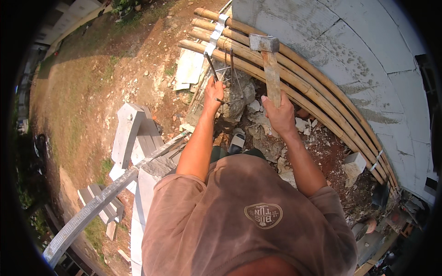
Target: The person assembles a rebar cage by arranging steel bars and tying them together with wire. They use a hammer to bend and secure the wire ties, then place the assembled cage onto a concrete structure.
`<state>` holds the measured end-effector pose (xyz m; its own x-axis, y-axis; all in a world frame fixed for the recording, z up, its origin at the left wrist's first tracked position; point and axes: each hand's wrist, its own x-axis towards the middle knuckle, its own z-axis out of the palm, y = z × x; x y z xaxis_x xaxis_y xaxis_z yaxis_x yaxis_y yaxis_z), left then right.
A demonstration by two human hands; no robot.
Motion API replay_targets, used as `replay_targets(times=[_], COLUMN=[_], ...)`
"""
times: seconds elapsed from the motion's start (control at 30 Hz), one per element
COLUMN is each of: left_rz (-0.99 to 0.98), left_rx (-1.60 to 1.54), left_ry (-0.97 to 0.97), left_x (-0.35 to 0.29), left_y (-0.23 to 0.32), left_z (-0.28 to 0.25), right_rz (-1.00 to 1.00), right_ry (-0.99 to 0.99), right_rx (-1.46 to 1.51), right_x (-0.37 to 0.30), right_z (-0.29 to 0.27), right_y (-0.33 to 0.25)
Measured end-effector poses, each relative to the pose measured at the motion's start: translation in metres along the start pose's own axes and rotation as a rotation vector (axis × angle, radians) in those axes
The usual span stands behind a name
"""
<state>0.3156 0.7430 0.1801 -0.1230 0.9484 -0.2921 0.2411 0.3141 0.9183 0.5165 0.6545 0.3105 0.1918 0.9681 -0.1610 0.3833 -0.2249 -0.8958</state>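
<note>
My right hand (pixel 280 113) is closed round the wooden handle of a sledgehammer (pixel 271 69). Its blocky steel head points away from me, over the bamboo poles (pixel 294 83). To the left, my left hand (pixel 213 95) grips a dark metal rod (pixel 211 65). The rod's upper end reaches the pale strap (pixel 215 36) that crosses the poles' left ends. Just right of this hand, thin steel bars (pixel 232 73) stand out of a rough concrete stump (pixel 244 94). Whether the rod is joined to those bars I cannot tell.
A grey block wall (pixel 359 60) curves along the right behind the poles. Concrete blocks (pixel 133 133) are stacked on the left, beside a long metal straightedge (pixel 96 202). Broken rubble (pixel 264 124) lies round my shoe (pixel 237 141), and a white block (pixel 354 166) sits at right.
</note>
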Motion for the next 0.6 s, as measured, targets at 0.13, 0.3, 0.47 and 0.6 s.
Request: replay_targets(times=[0.13, 0.3, 0.47, 0.6], left_rz=[-0.027, -0.023, -0.04, 0.012], left_rx=[0.025, -0.004, -0.126, -0.071], left_ry=[0.006, 0.023, 0.059, -0.015], left_x=[0.002, 0.009, 0.007, 0.017], left_y=[0.012, 0.01, 0.011, 0.002], left_z=[0.0, -0.002, 0.004, -0.003], right_rz=[-0.055, 0.11, -0.041, -0.206], right_ry=[-0.012, -0.154, -0.021, -0.045], right_rx=[-0.088, -0.281, -0.029, -0.098], right_x=[0.005, 0.006, -0.047, -0.083], right_z=[0.008, 0.011, -0.016, -0.023], right_y=[0.014, 0.031, 0.037, 0.015])
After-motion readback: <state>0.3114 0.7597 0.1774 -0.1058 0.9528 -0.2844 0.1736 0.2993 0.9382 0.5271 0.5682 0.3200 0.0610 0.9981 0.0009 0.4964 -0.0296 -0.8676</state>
